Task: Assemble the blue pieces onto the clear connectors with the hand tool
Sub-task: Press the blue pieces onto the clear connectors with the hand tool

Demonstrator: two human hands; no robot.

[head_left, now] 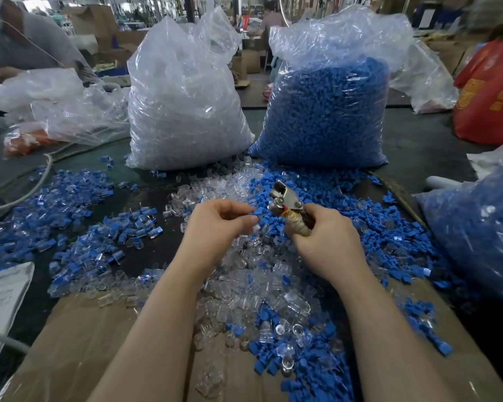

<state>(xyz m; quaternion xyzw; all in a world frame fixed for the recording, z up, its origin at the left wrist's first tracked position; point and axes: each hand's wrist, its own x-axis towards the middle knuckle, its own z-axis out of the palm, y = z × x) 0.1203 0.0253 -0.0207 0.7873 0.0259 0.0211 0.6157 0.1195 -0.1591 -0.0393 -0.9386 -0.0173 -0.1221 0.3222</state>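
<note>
My left hand (219, 220) hovers over the heap with its fingers curled, pinching a small blue piece (251, 213) between thumb and fingertips. My right hand (321, 235) grips the hand tool (285, 200), a metal plier-like head on a tape-wrapped handle, its jaws pointing up and left, close to the blue piece. Loose clear connectors (244, 280) and blue pieces (325, 195) lie mixed in a pile under both hands. Assembled blue-and-clear parts (79, 221) spread across the table to the left.
A big bag of clear connectors (183, 91) and a big bag of blue pieces (328, 111) stand behind the pile. Another bag of blue parts (482, 233) lies at right. Cardboard (79, 338) covers the near table. Grey cables (26, 192) run at left. Other people work at the back.
</note>
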